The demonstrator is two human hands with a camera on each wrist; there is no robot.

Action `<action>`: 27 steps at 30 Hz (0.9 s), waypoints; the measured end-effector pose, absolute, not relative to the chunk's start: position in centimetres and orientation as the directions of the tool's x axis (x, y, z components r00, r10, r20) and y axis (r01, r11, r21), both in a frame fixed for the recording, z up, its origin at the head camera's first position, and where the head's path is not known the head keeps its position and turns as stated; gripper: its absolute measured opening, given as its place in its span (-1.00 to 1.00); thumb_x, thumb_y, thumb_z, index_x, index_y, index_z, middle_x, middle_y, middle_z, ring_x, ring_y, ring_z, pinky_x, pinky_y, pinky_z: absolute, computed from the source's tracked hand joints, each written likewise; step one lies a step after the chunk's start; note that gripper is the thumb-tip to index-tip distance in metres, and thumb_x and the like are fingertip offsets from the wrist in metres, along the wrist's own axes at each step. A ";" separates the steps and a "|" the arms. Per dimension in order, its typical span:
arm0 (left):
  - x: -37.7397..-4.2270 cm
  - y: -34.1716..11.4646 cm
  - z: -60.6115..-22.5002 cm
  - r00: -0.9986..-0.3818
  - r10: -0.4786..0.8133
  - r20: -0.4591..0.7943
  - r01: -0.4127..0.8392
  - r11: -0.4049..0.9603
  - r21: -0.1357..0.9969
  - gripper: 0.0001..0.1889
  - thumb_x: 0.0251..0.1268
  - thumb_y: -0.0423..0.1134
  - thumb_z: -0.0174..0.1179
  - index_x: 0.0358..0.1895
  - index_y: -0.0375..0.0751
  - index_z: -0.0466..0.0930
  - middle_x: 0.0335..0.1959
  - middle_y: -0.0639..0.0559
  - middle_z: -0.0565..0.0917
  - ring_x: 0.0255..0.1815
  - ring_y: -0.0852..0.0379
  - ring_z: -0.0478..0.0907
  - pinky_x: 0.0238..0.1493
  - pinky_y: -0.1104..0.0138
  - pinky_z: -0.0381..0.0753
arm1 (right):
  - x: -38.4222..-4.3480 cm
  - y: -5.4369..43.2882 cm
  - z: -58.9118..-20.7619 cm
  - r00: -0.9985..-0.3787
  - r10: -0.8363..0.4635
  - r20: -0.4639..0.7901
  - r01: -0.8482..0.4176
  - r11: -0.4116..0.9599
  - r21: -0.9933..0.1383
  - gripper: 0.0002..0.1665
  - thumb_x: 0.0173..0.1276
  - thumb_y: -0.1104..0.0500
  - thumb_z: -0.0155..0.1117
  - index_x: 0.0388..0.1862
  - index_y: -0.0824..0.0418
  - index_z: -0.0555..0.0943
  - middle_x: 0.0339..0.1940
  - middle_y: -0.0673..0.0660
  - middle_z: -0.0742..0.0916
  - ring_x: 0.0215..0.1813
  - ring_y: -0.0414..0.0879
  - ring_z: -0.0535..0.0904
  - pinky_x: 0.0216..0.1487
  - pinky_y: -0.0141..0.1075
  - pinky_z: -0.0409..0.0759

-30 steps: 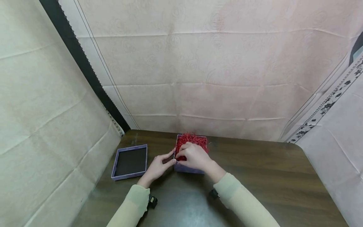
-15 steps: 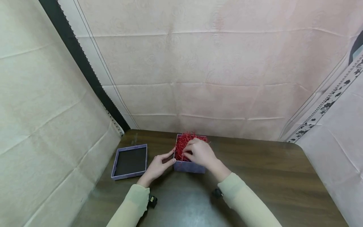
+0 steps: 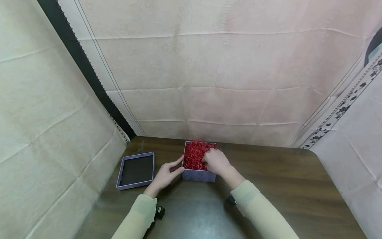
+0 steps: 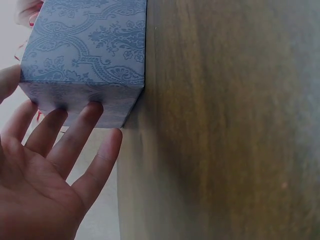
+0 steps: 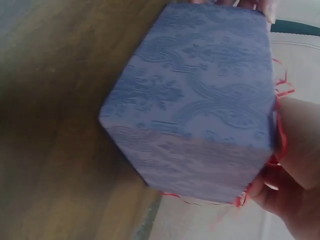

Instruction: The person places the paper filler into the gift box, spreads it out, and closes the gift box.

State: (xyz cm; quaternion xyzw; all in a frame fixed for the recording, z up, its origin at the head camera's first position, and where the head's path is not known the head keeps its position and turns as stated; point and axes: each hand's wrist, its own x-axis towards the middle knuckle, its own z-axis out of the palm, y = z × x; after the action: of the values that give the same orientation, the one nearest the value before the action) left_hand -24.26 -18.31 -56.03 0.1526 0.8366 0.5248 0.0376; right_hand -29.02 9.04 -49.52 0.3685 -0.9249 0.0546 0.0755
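Observation:
A box (image 3: 199, 175) covered in blue-purple embossed paper stands near the table's far edge, filled with red shredded paper (image 3: 194, 156). My left hand (image 3: 164, 176) rests against its left side. In the left wrist view the fingers (image 4: 75, 142) are extended and spread, tips at the patterned wall. My right hand (image 3: 217, 161) is over the box's right side, fingers curled into the shredded paper, their tips hidden among the strands. From the right wrist view, that hand (image 5: 292, 185) shows behind the box's rim, with loose red strands around it.
Left of the box lies its lid (image 3: 135, 170), inside up, with a dark lining and a purple rim. The brown wooden table (image 3: 268, 186) extends to the right and front. Pale patterned cloth (image 3: 209, 66) hangs behind the table and at both sides.
My right hand has moved from the left-middle of the box to its right side, uncovering more red shredded paper. My left hand has stayed at the box's left wall.

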 end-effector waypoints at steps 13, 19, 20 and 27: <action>-24.5 -18.7 -55.1 -0.950 0.299 0.087 0.224 0.465 0.857 -0.37 0.55 0.15 0.29 0.61 0.26 0.43 0.54 0.07 0.47 0.44 -0.03 0.54 0.41 -0.07 0.54 | -28.8 13.3 -45.4 -0.729 -0.655 0.200 -0.665 0.607 -0.435 -0.77 0.53 0.12 0.43 0.08 0.05 0.86 0.07 -0.02 0.84 0.14 -0.10 0.75 0.19 -0.06 0.70; -24.5 -18.6 -55.2 -0.947 0.308 0.089 0.229 0.455 0.861 -0.37 0.56 0.14 0.29 0.61 0.26 0.42 0.55 0.04 0.46 0.36 0.01 0.62 0.35 0.00 0.59 | -29.8 16.4 -46.9 -0.837 -0.500 0.221 -0.523 0.616 -0.590 -0.58 0.48 0.11 0.49 0.29 0.09 0.76 0.21 0.07 0.79 0.23 0.09 0.71 0.28 0.11 0.63; -24.4 -18.6 -55.2 -0.947 0.309 0.088 0.228 0.452 0.862 -0.37 0.57 0.14 0.28 0.62 0.26 0.41 0.55 0.03 0.46 0.36 0.00 0.62 0.35 -0.01 0.60 | -29.9 16.9 -47.3 -0.849 -0.484 0.210 -0.501 0.612 -0.612 -0.50 0.45 0.12 0.52 0.35 0.10 0.72 0.25 0.10 0.77 0.24 0.14 0.69 0.29 0.15 0.62; -24.2 -18.5 -55.4 -0.948 0.307 0.087 0.221 0.434 0.874 -0.37 0.57 0.13 0.28 0.62 0.23 0.41 0.56 -0.02 0.45 0.40 -0.07 0.59 0.38 -0.06 0.56 | -30.0 17.9 -49.5 -0.874 -0.474 0.109 -0.429 0.643 -0.634 -0.05 0.29 0.06 0.67 0.61 0.13 0.47 0.50 0.19 0.60 0.33 0.21 0.63 0.28 0.15 0.64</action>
State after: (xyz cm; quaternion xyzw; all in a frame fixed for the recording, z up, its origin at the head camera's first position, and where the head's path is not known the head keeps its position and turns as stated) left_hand -24.19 -18.48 -55.35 0.1560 0.8456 0.5087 0.0423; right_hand -30.01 17.88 -49.51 0.2491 -0.9058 0.3410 -0.0334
